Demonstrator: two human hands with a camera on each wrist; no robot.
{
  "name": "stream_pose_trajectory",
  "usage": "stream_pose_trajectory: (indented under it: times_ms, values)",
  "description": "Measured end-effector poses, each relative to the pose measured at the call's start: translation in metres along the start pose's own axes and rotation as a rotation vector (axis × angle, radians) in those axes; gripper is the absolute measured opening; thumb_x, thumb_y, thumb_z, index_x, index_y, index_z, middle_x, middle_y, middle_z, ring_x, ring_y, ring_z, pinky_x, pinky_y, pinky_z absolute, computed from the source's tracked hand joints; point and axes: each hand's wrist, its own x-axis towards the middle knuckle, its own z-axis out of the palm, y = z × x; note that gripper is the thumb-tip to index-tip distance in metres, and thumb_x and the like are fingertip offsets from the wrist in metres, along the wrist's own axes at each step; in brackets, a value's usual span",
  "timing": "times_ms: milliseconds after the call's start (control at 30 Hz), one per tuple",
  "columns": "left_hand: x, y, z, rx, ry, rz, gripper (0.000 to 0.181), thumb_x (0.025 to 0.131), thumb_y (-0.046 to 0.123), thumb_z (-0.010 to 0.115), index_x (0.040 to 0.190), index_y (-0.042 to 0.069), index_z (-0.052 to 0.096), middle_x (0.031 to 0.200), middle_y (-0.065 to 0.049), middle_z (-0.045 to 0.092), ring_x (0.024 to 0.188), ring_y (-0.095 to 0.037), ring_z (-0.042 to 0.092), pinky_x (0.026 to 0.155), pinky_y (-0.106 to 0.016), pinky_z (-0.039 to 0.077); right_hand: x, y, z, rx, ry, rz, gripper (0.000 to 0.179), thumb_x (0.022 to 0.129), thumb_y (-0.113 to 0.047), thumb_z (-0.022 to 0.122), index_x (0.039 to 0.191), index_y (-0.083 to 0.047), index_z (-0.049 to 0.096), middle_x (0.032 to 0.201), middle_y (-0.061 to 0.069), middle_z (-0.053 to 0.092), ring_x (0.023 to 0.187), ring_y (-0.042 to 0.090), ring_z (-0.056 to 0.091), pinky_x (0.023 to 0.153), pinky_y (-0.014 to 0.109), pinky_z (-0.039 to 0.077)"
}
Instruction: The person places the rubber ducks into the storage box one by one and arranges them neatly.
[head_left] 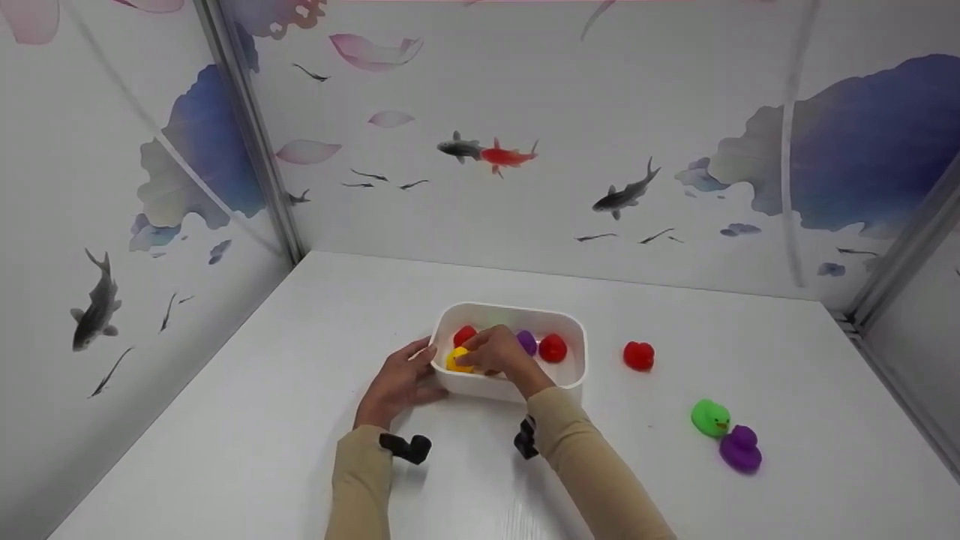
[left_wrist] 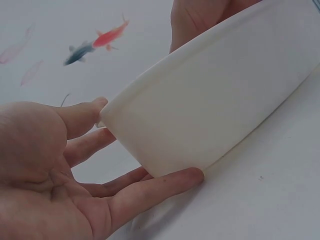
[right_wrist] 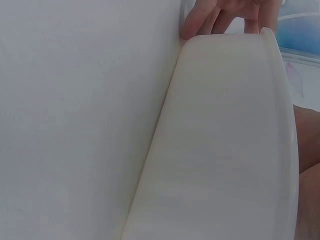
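A white plastic box stands on the table with several small rubber ducks inside. My left hand holds its left end; in the left wrist view the thumb is at the rim and the fingers reach along the lower edge. Inside the box my right hand has curled fingers and pinches a yellow rubber duck at the left end. Behind that is a red duck, partly hidden. To the right of the hand lie a purple duck and another red duck.
Right of the box, a red duck lies on the white table. Farther right and nearer me, a green duck and a purple duck sit side by side. Walls printed with fish enclose the table's back and sides.
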Motion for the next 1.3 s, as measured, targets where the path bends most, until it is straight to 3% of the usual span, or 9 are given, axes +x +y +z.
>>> stream_pose_trajectory:
  times_ms: [300, 500, 733, 1000, 1300]
  values:
    - [0.003, 0.000, 0.002, 0.002, -0.001, 0.021, 0.056, 0.104, 0.032, 0.054, 0.155, 0.014, 0.038, 0.153, -0.020, 0.047, 0.135, -0.037, 0.053, 0.096, -0.055, 0.056, 0.002, -0.001, 0.005, -0.048, 0.033, -0.103, 0.032, 0.082, -0.022, 0.083, 0.107, -0.003, 0.075, 0.096, 0.009, 0.071, 0.068, 0.016, 0.056, 0.061, 0.020, 0.052]
    - [0.001, 0.000, 0.000, 0.030, 0.020, 0.004, 0.057, 0.104, 0.034, 0.054, 0.155, 0.016, 0.038, 0.152, -0.020, 0.049, 0.132, -0.036, 0.057, 0.095, -0.052, 0.057, -0.006, -0.002, -0.003, -0.027, -0.002, -0.065, 0.031, 0.086, -0.027, 0.080, 0.111, -0.008, 0.075, 0.101, 0.005, 0.072, 0.085, 0.023, 0.065, 0.079, 0.030, 0.061]
    - [-0.002, 0.003, -0.002, 0.025, 0.056, -0.015, 0.057, 0.103, 0.035, 0.055, 0.155, 0.018, 0.039, 0.151, -0.019, 0.050, 0.129, -0.034, 0.058, 0.094, -0.050, 0.058, -0.028, 0.003, -0.030, 0.011, -0.021, -0.169, 0.035, 0.091, -0.026, 0.075, 0.121, -0.008, 0.071, 0.115, 0.008, 0.073, 0.101, 0.030, 0.069, 0.085, 0.037, 0.063]
    - [-0.003, -0.002, -0.003, 0.028, 0.040, -0.017, 0.058, 0.103, 0.035, 0.055, 0.155, 0.017, 0.037, 0.152, -0.019, 0.049, 0.127, -0.033, 0.060, 0.094, -0.047, 0.059, -0.063, 0.022, -0.069, 0.020, 0.014, -0.323, 0.031, 0.094, -0.021, 0.071, 0.124, -0.016, 0.070, 0.122, 0.005, 0.071, 0.102, 0.021, 0.070, 0.086, 0.033, 0.062]
    - [0.005, -0.003, 0.003, 0.012, 0.048, -0.023, 0.056, 0.103, 0.033, 0.056, 0.154, 0.017, 0.039, 0.151, -0.020, 0.050, 0.129, -0.034, 0.058, 0.093, -0.050, 0.059, -0.084, 0.043, -0.110, 0.116, 0.042, -0.379, 0.039, 0.095, -0.028, 0.069, 0.132, -0.013, 0.066, 0.132, 0.011, 0.067, 0.112, 0.028, 0.069, 0.096, 0.039, 0.059]
